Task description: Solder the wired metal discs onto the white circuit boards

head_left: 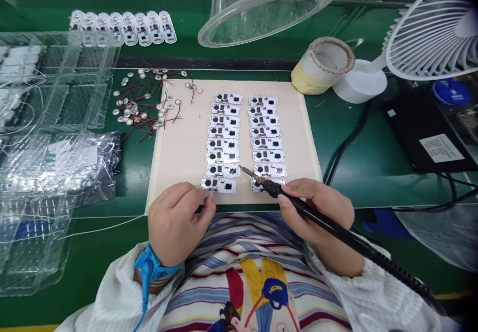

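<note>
Fingers of the left hand are pinching close at the edge of a white board on a pale mat, and the right hand is gripping a soldering iron, its tip pointing between two rows of boards.

The right hand grips a soldering iron near a white circuit board, which the left hand touches.
</note>
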`<move>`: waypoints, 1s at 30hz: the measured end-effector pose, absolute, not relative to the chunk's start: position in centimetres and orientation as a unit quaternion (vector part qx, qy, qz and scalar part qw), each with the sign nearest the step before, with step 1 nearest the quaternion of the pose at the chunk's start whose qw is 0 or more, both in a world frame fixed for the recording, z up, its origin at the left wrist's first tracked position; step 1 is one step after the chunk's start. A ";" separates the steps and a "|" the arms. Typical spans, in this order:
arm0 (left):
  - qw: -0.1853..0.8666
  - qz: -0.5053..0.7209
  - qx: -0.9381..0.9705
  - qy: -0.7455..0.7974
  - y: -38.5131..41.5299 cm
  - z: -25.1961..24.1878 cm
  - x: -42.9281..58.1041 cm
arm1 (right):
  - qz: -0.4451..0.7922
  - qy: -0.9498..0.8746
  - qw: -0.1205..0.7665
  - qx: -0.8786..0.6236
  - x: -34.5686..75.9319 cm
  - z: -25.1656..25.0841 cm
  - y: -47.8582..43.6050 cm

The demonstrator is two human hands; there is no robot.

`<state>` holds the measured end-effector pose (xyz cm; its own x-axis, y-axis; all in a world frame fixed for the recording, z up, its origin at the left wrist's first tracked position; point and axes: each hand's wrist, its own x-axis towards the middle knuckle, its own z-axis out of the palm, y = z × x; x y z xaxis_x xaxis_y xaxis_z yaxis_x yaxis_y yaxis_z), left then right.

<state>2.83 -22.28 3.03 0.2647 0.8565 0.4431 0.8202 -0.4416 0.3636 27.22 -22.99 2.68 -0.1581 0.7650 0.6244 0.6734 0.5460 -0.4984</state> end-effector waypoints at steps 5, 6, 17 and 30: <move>0.026 0.300 0.795 0.527 -22.3 2.8 2.9 | 0.021 -0.781 0.424 -0.458 26.9 2.8 -23.1; 0.025 0.299 0.795 0.527 -22.4 2.7 2.9 | 0.020 -0.783 0.421 -0.457 26.9 2.8 -23.1; 0.037 0.310 0.793 0.522 -22.6 3.1 3.0 | 0.029 -0.768 0.441 -0.464 27.6 2.6 -23.4; 0.032 0.303 0.794 0.526 -22.6 2.6 3.2 | 0.023 -0.781 0.431 -0.450 27.3 2.5 -23.3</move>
